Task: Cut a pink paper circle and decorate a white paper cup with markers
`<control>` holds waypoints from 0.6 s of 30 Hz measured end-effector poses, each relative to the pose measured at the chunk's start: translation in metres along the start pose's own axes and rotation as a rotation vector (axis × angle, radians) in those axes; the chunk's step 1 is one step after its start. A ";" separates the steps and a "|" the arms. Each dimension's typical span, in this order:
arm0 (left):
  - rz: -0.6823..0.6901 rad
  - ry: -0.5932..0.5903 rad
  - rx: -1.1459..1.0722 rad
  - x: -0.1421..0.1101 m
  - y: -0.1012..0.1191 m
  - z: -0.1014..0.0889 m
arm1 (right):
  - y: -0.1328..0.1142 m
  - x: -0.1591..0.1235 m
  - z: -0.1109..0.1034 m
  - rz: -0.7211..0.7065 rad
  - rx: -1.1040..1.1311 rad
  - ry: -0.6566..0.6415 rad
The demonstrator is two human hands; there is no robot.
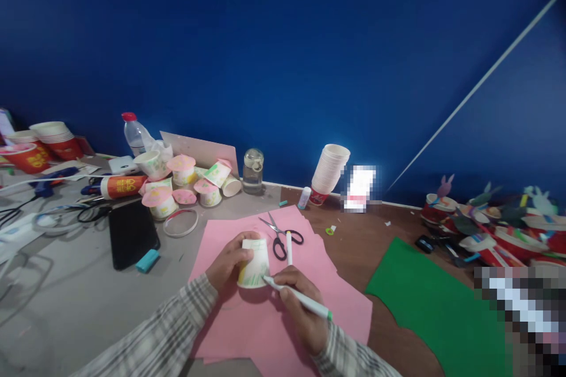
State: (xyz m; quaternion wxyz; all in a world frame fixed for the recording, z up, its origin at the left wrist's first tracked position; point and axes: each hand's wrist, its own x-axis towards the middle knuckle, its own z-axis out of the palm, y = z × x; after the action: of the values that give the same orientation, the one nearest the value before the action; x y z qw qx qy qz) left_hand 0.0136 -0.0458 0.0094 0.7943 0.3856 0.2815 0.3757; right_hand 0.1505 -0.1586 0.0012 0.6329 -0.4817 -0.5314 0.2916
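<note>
My left hand (230, 262) is closed around the side of a white paper cup (256, 259), held upside down with its wide rim toward me. Green and yellow marks show on the cup's wall. Between the fingers of my right hand (303, 300) is a white marker with a green end (313, 305), its tip touching the cup low on the right side. Beneath both hands lie sheets of pink paper (230, 330). Black-handled scissors (279, 241) rest open on the paper, beside another white marker (289, 248).
Decorated cups with pink paper (181, 168) crowd the back left, near a black phone (132, 232) and a glass jar (253, 172). A tall stack of cups (329, 168) leans at the back. Green paper (424, 306) lies right, below several cup crafts (495, 235).
</note>
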 end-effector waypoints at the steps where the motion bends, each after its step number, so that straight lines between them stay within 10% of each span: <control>1: 0.000 -0.002 0.000 0.000 0.000 0.000 | 0.000 0.000 0.000 -0.001 -0.005 -0.003; 18: 0.007 -0.001 0.008 0.000 0.000 -0.002 | 0.003 0.001 -0.001 0.019 0.045 -0.017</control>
State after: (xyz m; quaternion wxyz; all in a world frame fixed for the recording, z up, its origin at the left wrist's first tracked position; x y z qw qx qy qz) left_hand 0.0122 -0.0453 0.0080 0.7916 0.3900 0.2810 0.3773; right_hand 0.1516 -0.1573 -0.0009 0.6364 -0.4700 -0.5251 0.3137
